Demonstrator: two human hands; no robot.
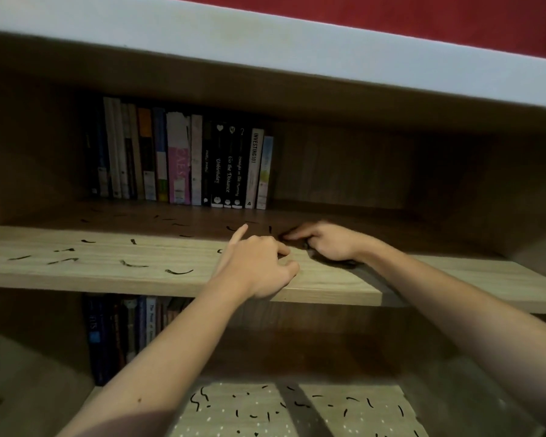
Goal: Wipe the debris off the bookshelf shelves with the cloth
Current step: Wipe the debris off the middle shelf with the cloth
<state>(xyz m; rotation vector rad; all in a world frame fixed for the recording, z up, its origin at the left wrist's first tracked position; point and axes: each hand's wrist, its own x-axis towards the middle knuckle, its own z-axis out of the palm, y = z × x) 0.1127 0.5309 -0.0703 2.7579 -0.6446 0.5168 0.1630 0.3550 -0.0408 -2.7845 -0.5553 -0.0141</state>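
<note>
On the shelf (108,279) edge, left hand (259,266) curls empty, right hand (325,242) curled, hold unclear; debris (177,272) lies leftward.

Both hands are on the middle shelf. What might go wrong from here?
No cloth shows clearly in the left hand or the right hand; bare hands may scatter the debris. Strips pushed off the middle shelf would land on the littered lower shelf. Pushed back, they could lodge under the books.
</note>
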